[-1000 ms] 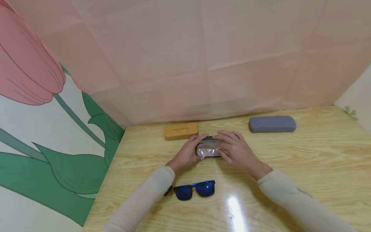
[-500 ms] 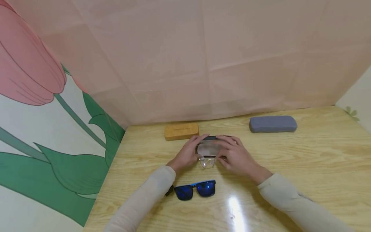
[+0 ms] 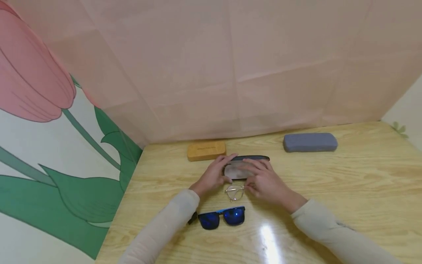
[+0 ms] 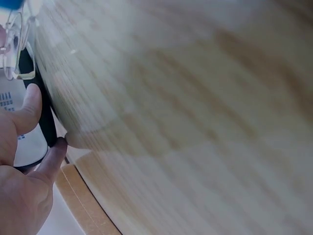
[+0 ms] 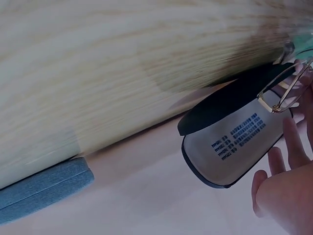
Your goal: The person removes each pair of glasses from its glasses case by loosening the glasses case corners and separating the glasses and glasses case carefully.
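Note:
An opened dark glasses case [image 3: 252,158] lies in the middle of the table in the head view, lid up at the back. Inside it is a pale grey piece [image 5: 237,139] with blue print, seen in the right wrist view. My left hand [image 3: 212,175] grips the case's left end, thumb at the near edge. Thin gold-rimmed eyeglasses [image 3: 235,192] are just in front of the case, pinched at their right side by my right hand [image 3: 267,184]. My right hand's other fingers reach over the case. Both wrist views show the eyeglasses partly, at the frame edge.
Black sunglasses [image 3: 221,217] with blue lenses lie nearer the front, by the left sleeve [image 3: 165,223]. An orange-brown case [image 3: 206,151] sits behind my left hand. Farther right, a blue-grey case [image 3: 310,142] stands near the pink cloth [image 3: 237,73] at the back.
The eyeglasses, at first over the inside of the case, have come toward the front with my right hand. More of the dark lid shows. My left hand stays on the case.

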Motion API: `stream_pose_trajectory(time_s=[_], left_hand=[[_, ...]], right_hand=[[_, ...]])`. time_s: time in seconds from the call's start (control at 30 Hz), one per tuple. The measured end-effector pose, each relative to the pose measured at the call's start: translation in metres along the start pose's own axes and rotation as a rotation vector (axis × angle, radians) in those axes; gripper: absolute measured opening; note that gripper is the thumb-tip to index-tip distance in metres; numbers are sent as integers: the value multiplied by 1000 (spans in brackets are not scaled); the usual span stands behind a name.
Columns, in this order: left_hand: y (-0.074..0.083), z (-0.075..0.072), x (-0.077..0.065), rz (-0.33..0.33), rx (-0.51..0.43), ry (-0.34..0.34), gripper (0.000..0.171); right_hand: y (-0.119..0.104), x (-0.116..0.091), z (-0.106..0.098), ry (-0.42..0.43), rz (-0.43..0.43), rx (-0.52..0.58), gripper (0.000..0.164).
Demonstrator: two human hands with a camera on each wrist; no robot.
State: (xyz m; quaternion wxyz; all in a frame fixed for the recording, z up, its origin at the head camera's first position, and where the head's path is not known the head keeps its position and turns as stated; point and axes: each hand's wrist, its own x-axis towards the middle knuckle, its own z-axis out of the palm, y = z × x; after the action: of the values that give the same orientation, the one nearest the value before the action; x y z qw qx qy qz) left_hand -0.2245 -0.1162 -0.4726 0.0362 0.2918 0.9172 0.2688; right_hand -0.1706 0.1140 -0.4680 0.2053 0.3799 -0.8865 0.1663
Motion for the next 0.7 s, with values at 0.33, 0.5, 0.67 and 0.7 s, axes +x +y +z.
stream_pose_trajectory(time_s=[0.33, 0.5, 0.67, 0.7], left_hand=[[-2, 1, -1, -8, -10, 2, 95], [-4, 1, 0, -5, -6, 4, 95], [-3, 1, 1, -11, -12, -2, 94], [-3, 1, 1, -9, -10, -2, 94]], right_hand=[[-4, -1, 4, -23, 21, -26, 7], [-4, 0, 6, -7, 19, -46, 7], [-4, -1, 7, -26, 22, -43, 5], [-4, -1, 7, -27, 19, -40, 5]])
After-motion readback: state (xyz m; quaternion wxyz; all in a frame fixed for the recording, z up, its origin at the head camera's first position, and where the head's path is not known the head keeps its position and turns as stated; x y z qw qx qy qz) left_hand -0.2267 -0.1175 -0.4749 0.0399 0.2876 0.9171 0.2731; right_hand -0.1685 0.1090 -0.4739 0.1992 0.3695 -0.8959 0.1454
